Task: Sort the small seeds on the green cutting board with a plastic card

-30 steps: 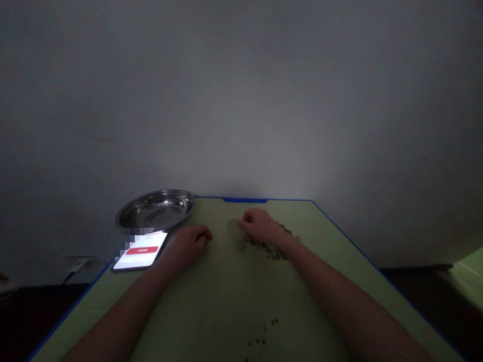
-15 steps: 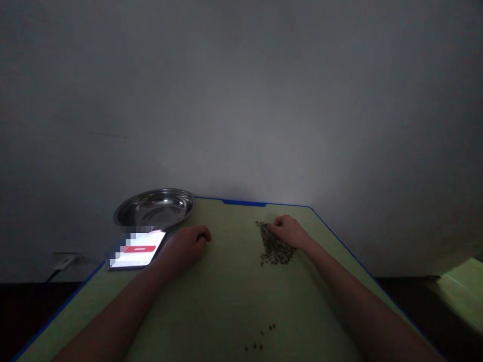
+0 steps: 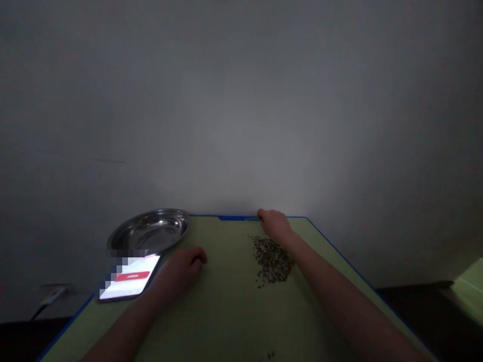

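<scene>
A loose pile of small mottled brown and pale beans or seeds (image 3: 272,261) lies on the pale green tabletop (image 3: 226,301). Beyond it, at the table's far edge, is my right hand (image 3: 275,224), its fingers closed in a pinch. A faint greyish thing (image 3: 251,219) shows beside those fingertips; its kind is too blurred to tell. My left hand (image 3: 187,264) rests on the table left of the pile, fingers curled, with nothing seen in them. A lit phone (image 3: 132,276) lies flat beside my left wrist.
A shiny round metal basin (image 3: 151,232) stands at the back left, behind the phone. Two stray seeds (image 3: 270,355) lie near the bottom of the view. The table's blue rim (image 3: 204,215) runs along a grey wall (image 3: 241,125). A white plug (image 3: 55,296) with a cable sits low on the left.
My right hand has moved from over the pile to the far edge, uncovering more of the seeds. The whole view has tilted up a little; my left hand stays in its place.
</scene>
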A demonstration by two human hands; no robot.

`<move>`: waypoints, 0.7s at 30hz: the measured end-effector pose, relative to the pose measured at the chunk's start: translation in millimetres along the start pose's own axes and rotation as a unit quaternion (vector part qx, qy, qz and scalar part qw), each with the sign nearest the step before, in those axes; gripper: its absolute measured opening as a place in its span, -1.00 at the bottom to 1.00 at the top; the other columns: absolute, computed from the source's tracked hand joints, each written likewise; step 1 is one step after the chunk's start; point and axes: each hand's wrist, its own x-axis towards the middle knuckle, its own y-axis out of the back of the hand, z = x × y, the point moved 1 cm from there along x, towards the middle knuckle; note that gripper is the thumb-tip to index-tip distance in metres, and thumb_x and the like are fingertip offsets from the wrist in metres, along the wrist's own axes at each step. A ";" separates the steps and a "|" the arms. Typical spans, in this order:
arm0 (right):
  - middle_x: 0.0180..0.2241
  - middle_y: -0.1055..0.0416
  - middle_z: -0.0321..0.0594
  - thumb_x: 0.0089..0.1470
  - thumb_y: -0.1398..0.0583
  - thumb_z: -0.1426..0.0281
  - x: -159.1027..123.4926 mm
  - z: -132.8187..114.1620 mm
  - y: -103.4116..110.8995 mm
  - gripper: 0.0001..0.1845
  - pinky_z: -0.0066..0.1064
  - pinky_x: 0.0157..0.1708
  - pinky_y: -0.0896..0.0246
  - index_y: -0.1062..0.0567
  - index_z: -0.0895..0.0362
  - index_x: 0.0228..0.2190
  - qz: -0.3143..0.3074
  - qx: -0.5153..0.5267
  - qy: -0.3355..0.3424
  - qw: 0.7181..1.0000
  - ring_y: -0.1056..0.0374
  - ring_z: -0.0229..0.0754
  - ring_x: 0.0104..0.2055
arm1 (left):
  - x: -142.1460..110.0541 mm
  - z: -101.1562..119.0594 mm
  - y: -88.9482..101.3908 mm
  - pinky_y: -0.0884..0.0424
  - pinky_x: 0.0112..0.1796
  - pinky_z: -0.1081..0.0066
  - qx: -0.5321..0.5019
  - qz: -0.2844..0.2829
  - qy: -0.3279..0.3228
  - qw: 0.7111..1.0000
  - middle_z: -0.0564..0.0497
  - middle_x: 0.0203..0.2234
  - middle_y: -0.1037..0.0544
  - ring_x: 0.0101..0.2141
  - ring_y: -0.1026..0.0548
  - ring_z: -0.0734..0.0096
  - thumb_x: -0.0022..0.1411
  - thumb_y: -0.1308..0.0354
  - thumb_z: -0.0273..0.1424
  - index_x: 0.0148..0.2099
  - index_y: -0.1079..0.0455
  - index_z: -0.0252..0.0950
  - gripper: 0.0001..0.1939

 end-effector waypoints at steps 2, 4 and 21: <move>-0.09 -0.41 -0.15 0.21 -0.14 0.30 -0.7 -9.2 -10.3 -0.76 -0.22 -0.14 -0.32 -0.45 0.10 -0.11 -0.016 -0.026 0.036 0.999 -0.38 -0.14 -0.12 | -0.1 0.5 1.4 -0.33 -0.29 0.37 -0.002 0.004 -0.003 1.000 -0.01 -0.39 -0.56 -0.33 -0.50 0.31 0.13 0.12 -0.47 -0.34 -0.43 -0.24 -0.72; -0.05 -0.39 -0.17 0.20 -0.15 0.28 -4.4 -13.6 -16.9 -0.74 -0.22 -0.13 -0.33 -0.44 0.09 -0.10 -0.035 -0.048 0.068 0.996 -0.37 -0.15 -0.11 | -0.2 0.6 2.0 -0.33 -0.27 0.37 -0.001 0.006 -0.004 1.000 -0.02 -0.37 -0.57 -0.31 -0.51 0.30 0.13 0.12 -0.46 -0.34 -0.44 -0.24 -0.72; -0.26 -0.51 -0.07 0.19 -0.03 0.46 -73.1 40.7 17.2 -0.77 -0.37 -0.30 -0.12 -0.49 0.12 -0.32 -0.074 -0.104 0.090 0.988 -0.43 -0.06 -0.22 | 4.9 -4.1 -5.4 -0.31 -0.27 0.39 0.016 0.003 -0.005 1.000 -0.01 -0.35 -0.57 -0.32 -0.49 0.32 0.10 0.11 -0.47 -0.30 -0.47 -0.24 -0.69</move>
